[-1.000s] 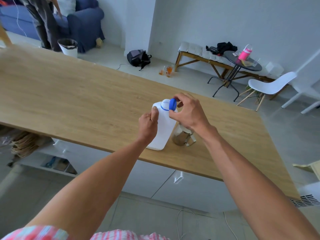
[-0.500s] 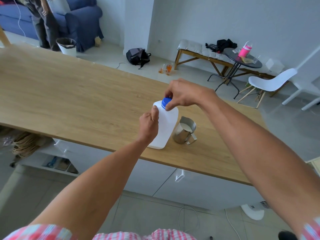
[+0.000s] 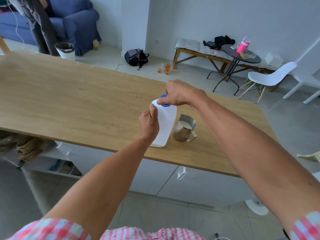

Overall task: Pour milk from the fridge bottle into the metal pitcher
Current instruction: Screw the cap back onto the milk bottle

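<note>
Right hand [image 3: 180,93] fingers now pinch the blue cap [image 3: 164,101] back onto the milk bottle [image 3: 166,125], left hand [image 3: 149,123] gripping its side; the metal pitcher [image 3: 184,129] beside it holds milk, so pouring looks finished.

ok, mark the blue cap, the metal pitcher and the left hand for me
blue cap [image 3: 165,105]: head view, near rim showing below the right hand's fingers.
metal pitcher [image 3: 181,133]: head view, steel side wall below the milk.
left hand [image 3: 149,124]: head view, back of the hand gripping the bottle's handle side.
</note>
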